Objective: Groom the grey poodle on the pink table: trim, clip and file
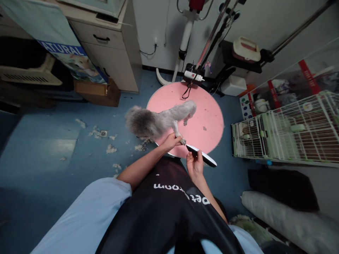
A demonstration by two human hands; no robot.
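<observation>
A grey dog (169,118) stands on a round pink grooming table (209,127), its fluffy darker head toward the left and its body clipped short. My left hand (171,141) is closed around the dog's front paw (182,141) near the table's front edge. Held in my right hand (195,164) is a white-and-black pet clipper (208,158), its narrow end pointing at the paw. Whether the clipper touches the paw I cannot tell. The fingers of my right hand wrap the clipper from below.
Tufts of cut fur (111,149) lie on the blue floor around a drain (103,133). A wire cage (288,130) stands at the right, a cabinet (106,46) at the back left. Behind the table rises a stand (184,38); a black loop (187,92) lies at its back edge.
</observation>
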